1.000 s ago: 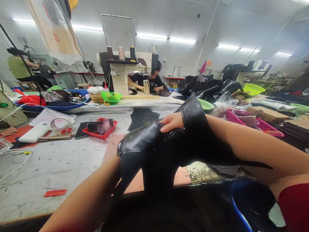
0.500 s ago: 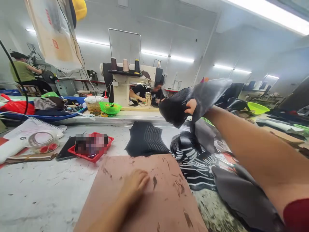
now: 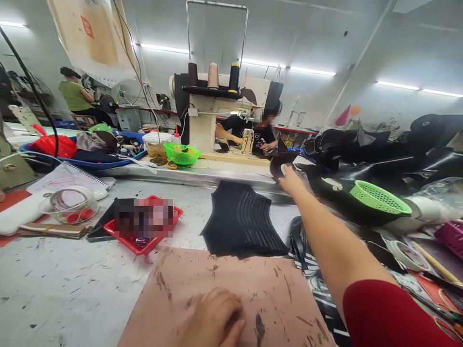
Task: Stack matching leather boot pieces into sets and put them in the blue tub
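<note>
My right hand (image 3: 290,179) is stretched far forward over the table, its fingers closed on the edge of a black leather piece (image 3: 280,164) at the heap of black leather (image 3: 365,159). My left hand (image 3: 213,320) lies low at the bottom edge on the brown cutting board (image 3: 181,289), fingers curled, with nothing visible in them. A fanned stack of black cut pieces (image 3: 240,219) lies just beyond the board, between my two hands.
A red tray (image 3: 144,224) sits left of the stack. A green basket (image 3: 378,197) rests on the leather heap, another green basket (image 3: 182,154) farther back. A person sews at a machine (image 3: 217,113) opposite; another person (image 3: 77,96) works at far left.
My right hand carried the black leather piece from close in front of me out to the far heap and lowered it. My left hand let go and dropped onto the brown board.
</note>
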Action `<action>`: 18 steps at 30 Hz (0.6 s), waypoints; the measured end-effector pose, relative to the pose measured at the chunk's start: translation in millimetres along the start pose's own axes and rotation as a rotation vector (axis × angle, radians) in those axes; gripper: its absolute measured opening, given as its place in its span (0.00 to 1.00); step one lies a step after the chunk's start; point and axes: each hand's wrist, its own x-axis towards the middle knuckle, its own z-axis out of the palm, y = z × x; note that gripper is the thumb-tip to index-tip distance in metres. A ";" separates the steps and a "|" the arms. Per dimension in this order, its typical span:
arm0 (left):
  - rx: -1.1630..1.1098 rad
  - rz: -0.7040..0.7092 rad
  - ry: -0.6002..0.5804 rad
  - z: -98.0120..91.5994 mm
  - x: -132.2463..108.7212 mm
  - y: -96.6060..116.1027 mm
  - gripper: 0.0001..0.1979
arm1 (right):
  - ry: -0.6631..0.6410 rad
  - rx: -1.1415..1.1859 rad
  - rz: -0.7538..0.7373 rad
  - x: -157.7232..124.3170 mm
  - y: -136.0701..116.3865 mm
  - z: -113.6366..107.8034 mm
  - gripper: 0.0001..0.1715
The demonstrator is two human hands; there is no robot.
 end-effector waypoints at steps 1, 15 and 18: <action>-0.006 -0.010 -0.009 -0.9 -0.1 1.3 0.07 | -0.029 0.016 -0.060 -9.1 -9.4 12.5 0.23; -0.058 -0.116 -0.096 -2.2 -5.9 12.0 0.10 | -0.396 0.193 -0.577 -138.2 -72.8 51.4 0.10; 0.014 -0.044 -0.072 -1.3 -1.1 3.6 0.11 | -0.280 0.233 -0.523 -178.5 -60.3 42.2 0.11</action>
